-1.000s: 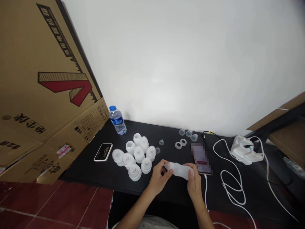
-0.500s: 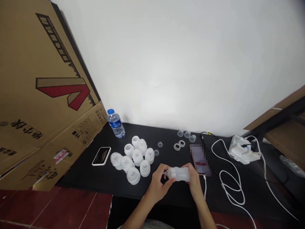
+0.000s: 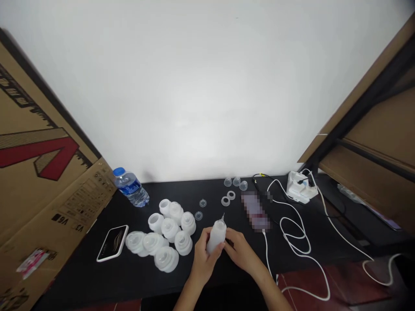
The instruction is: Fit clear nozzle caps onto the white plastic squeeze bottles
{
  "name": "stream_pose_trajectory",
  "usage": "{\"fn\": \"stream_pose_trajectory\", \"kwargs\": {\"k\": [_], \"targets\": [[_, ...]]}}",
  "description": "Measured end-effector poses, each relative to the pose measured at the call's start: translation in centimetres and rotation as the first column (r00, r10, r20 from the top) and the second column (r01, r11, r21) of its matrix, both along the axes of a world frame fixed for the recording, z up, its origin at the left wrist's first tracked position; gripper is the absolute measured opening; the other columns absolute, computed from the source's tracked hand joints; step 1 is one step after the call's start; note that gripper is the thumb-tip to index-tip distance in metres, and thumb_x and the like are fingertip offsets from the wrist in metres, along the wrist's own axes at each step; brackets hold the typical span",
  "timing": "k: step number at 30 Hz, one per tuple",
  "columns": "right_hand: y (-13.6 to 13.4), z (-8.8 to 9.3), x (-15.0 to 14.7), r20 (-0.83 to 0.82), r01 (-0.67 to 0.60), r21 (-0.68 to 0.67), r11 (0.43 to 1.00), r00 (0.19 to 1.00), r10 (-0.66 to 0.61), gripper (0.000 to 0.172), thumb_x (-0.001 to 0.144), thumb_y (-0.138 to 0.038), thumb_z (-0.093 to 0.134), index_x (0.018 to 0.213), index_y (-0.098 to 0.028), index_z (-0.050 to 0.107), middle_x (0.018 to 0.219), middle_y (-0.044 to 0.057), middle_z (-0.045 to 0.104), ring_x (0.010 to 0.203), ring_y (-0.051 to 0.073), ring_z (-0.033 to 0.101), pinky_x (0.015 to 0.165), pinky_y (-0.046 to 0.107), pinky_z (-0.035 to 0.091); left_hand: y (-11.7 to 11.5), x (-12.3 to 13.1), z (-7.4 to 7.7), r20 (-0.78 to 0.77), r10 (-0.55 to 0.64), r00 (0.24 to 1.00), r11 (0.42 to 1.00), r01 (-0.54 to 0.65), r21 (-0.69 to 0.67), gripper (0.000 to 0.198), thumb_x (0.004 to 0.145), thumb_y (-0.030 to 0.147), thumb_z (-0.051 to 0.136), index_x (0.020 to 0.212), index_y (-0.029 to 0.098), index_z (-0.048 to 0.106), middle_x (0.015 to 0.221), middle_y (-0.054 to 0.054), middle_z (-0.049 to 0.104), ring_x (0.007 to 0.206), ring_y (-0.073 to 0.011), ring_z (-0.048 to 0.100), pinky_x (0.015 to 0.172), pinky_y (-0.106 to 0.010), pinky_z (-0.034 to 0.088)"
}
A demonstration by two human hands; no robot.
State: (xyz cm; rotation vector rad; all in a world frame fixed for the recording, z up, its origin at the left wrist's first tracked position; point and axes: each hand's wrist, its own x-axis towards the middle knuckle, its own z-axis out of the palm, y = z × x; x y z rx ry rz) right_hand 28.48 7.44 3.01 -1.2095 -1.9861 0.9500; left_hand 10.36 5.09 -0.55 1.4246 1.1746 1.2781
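Observation:
A translucent white bottle (image 3: 216, 237) stands nearly upright between my hands, with a thin clear tip pointing up from its top. My left hand (image 3: 203, 257) is wrapped round its body, thumb across the near side. From the right, my right hand (image 3: 240, 250) touches the bottle with bent fingers, their tips partly hidden. Several white bottles (image 3: 170, 229) are grouped on the left, some with clear tops and some with open mouths. Two small clear discs (image 3: 202, 203) lie behind my hands. Two pale rings (image 3: 225, 201) and three clear caps (image 3: 236, 181) are farther right.
On the black table (image 3: 207, 283), a water bottle (image 3: 132, 188) and a white-framed device (image 3: 113, 243) are at left. A phone (image 3: 255, 211), looping white cables (image 3: 300, 255) and a white power strip (image 3: 301, 188) lie right. A cardboard box (image 3: 74, 203) borders the left side.
The held bottle has turned from lying sideways to nearly upright. My left hand has moved from its top end to its body; my right hand has left the base. The view has shifted right.

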Motion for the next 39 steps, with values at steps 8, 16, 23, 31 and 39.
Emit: {"fn": "stream_pose_trajectory", "kwargs": {"k": [8, 16, 23, 31, 39], "targets": [[-1.5, -0.4, 0.1, -0.007, -0.066, -0.02, 0.998, 0.998, 0.066, 0.02, 0.106, -0.018, 0.061, 0.106, -0.025, 0.08, 0.094, 0.001, 0.072, 0.081, 0.017, 0.065, 0.073, 0.028, 0.047, 0.1, 0.0, 0.7, -0.001, 0.056, 0.998, 0.998, -0.056, -0.027, 0.044, 0.104, 0.058, 0.066, 0.125, 0.02, 0.071, 0.107, -0.008, 0.077, 0.096, -0.0274, 0.073, 0.087, -0.035, 0.057], [-2.1, -1.2, 0.5, -0.122, 0.01, -0.071, 0.997, 0.992, -0.019, 0.023, 0.101, -0.035, 0.076, 0.122, -0.027, 0.076, 0.102, 0.002, 0.07, 0.07, 0.014, 0.054, 0.064, 0.028, 0.044, 0.2, 0.1, 0.8, -0.017, -0.012, 1.0, 1.0, 0.011, -0.017, 0.035, 0.109, 0.052, 0.06, 0.121, 0.02, 0.07, 0.102, -0.006, 0.074, 0.093, -0.0251, 0.071, 0.085, -0.034, 0.056], [-1.8, -1.7, 1.0, -0.182, -0.004, -0.081, 0.997, 0.983, -0.011, 0.018, 0.101, -0.033, 0.076, 0.117, -0.025, 0.078, 0.099, 0.002, 0.068, 0.073, 0.015, 0.055, 0.065, 0.028, 0.043, 0.4, 0.3, 2.2, -0.186, -0.03, 0.982, 0.997, 0.043, 0.066, 0.023, 0.103, 0.04, 0.068, 0.12, 0.023, 0.069, 0.109, -0.006, 0.067, 0.1, -0.0255, 0.068, 0.09, -0.036, 0.055], [-1.5, -1.1, 1.4, -0.147, -0.072, -0.115, 0.991, 0.988, 0.055, 0.014, 0.1, -0.021, 0.076, 0.114, -0.026, 0.079, 0.1, 0.002, 0.072, 0.084, 0.017, 0.064, 0.07, 0.026, 0.047, 0.1, 0.5, 0.4, -0.126, 0.164, 0.978, 0.981, -0.175, -0.088, 0.039, 0.095, 0.045, 0.079, 0.121, 0.023, 0.06, 0.103, -0.004, 0.068, 0.092, -0.0235, 0.069, 0.082, -0.034, 0.058], [-0.4, 0.8, 2.5, -0.057, -0.161, -0.18, 0.97, 0.987, 0.153, 0.014, 0.105, -0.029, 0.074, 0.118, -0.027, 0.08, 0.107, 0.004, 0.076, 0.083, 0.019, 0.069, 0.072, 0.029, 0.055, 0.1, 0.3, 0.7, -0.1, 0.14, 0.985, 0.974, -0.155, -0.164, 0.034, 0.094, 0.046, 0.079, 0.113, 0.023, 0.065, 0.093, -0.001, 0.068, 0.08, -0.0206, 0.067, 0.074, -0.03, 0.057]]}}
